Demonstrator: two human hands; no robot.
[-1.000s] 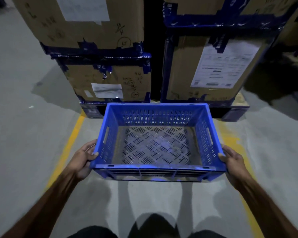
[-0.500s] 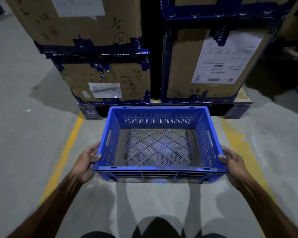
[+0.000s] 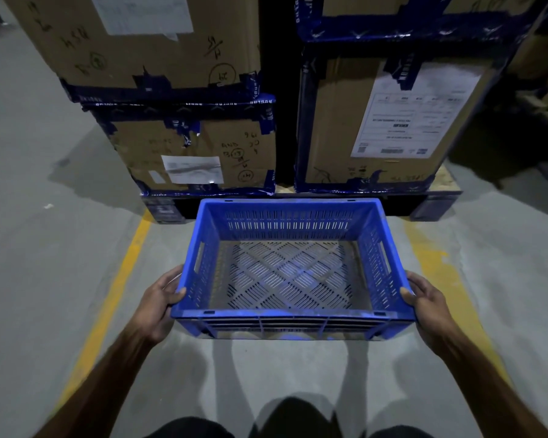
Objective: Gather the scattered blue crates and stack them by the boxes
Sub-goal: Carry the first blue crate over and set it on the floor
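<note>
The empty crate (image 3: pixel 290 273) hangs level between the hands, above the floor (image 3: pixel 45 279). The left hand (image 3: pixel 159 306) and right hand (image 3: pixel 431 306) are each closed round a near corner rim, likely for balance. Just beyond the hands stand taped boxes (image 3: pixel 196 153) on a pallet (image 3: pixel 431 205), the probable drop spot.

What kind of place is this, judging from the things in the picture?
Most likely a warehouse or storage area: taped cardboard boxes with a shipping label are stacked on a pallet, and yellow lines mark the concrete floor.
</note>
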